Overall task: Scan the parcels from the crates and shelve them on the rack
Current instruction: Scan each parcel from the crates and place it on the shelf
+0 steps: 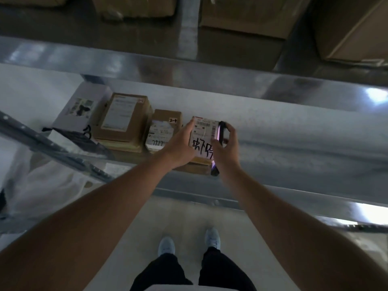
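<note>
Cardboard parcel (pixel 202 141), white-labelled, sits at the shelf (pixel 294 139) front, directly ahead of both hands. The left hand (pixel 181 147) cups its left side, fingers curled around the edge. The right hand (pixel 225 143) grips a dark scanner (pixel 221 133) against its right side. Its long axis runs away from the person. Three shelved parcels (pixel 126 118) stand just left.
</note>
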{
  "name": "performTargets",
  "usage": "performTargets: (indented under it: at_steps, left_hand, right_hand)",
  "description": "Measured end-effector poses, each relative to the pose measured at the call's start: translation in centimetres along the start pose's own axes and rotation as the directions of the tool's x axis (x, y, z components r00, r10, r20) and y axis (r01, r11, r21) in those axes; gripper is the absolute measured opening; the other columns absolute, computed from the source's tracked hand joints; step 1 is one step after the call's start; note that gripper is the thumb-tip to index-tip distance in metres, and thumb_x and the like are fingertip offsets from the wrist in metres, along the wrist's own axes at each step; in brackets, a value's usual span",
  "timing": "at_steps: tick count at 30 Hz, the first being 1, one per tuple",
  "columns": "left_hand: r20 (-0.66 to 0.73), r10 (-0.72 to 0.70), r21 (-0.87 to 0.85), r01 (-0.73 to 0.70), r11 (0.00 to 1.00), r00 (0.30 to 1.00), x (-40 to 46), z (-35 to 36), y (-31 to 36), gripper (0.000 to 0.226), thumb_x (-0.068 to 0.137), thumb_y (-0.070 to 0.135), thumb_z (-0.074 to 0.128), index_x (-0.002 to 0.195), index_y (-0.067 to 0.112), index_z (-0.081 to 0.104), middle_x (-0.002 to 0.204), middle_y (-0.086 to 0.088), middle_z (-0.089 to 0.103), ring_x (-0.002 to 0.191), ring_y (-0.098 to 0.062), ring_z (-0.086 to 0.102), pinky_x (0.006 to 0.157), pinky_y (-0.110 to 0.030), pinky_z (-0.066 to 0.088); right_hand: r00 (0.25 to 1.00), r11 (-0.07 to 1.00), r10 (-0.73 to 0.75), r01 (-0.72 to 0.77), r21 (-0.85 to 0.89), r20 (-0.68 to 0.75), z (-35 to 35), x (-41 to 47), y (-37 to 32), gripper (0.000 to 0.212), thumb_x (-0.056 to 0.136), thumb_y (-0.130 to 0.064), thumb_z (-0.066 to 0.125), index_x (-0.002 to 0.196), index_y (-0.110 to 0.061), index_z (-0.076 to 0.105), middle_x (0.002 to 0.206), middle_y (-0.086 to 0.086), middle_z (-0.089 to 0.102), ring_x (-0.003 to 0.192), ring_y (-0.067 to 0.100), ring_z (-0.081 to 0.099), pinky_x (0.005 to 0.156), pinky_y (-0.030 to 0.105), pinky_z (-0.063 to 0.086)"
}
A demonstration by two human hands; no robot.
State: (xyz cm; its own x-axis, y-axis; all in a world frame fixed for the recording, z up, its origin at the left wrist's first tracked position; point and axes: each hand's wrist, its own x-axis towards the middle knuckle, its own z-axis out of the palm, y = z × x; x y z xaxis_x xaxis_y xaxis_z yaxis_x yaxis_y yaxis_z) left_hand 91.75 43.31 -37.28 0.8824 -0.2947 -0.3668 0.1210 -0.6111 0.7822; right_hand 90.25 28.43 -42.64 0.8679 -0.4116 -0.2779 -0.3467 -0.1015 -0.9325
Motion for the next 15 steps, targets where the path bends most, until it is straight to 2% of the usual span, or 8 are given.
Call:
performTargets:
  at_steps: [3,7,11,15]
  left_hand:
    - [0.015,-0.016,0.014,0.016,1.0,1.0,0.3,0.1,-0.2,0.105,0.093,-0.012,0.058,0.169,0.029,-0.001,0.162,-0.012,0.035,0.144,-0.028,0.044,0.105,-0.043,0.056]
    - [0.022,-0.053,0.022,0.053,0.998,0.998,0.8,0.0,-0.5,0.105,0.095,-0.008,0.062,0.169,0.026,-0.003,0.148,-0.009,0.05,0.136,-0.024,0.051,0.104,-0.043,0.056]
    - [-0.008,-0.063,0.053,0.064,0.997,0.998,1.2,0.2,-0.8,0.097,0.097,-0.005,0.06,0.169,0.023,0.001,0.144,-0.007,0.052,0.13,-0.02,0.053,0.094,-0.031,0.055]
    - [-0.033,-0.071,0.08,0.074,0.994,0.997,1.6,0.2,-0.9,0.095,0.098,-0.004,0.059,0.169,0.024,0.002,0.146,-0.009,0.053,0.135,-0.023,0.053,0.105,-0.038,0.055]
  right_hand:
    - [1.0,1.0,-0.009,0.009,-0.009,-0.003,0.4,0.5,0.6,0.052,0.104,-0.014,0.061,0.145,-0.042,0.047,0.131,0.011,0.058,0.092,0.015,0.068,0.056,0.024,0.062]
    - [1.0,0.999,-0.025,0.025,-0.039,0.003,0.8,0.8,1.0,0.053,0.104,-0.016,0.062,0.147,-0.043,0.046,0.133,0.014,0.056,0.104,0.028,0.069,0.067,0.038,0.068]
    - [0.999,0.998,-0.043,0.042,-0.049,-0.01,1.2,1.4,1.4,0.054,0.104,-0.018,0.064,0.15,-0.041,0.046,0.133,0.014,0.055,0.104,0.025,0.067,0.066,0.032,0.066]
    - [0.999,0.997,-0.04,0.04,-0.061,0.007,1.7,1.8,1.5,0.055,0.105,-0.019,0.063,0.151,-0.042,0.044,0.135,0.013,0.051,0.102,0.02,0.062,0.059,0.022,0.061]
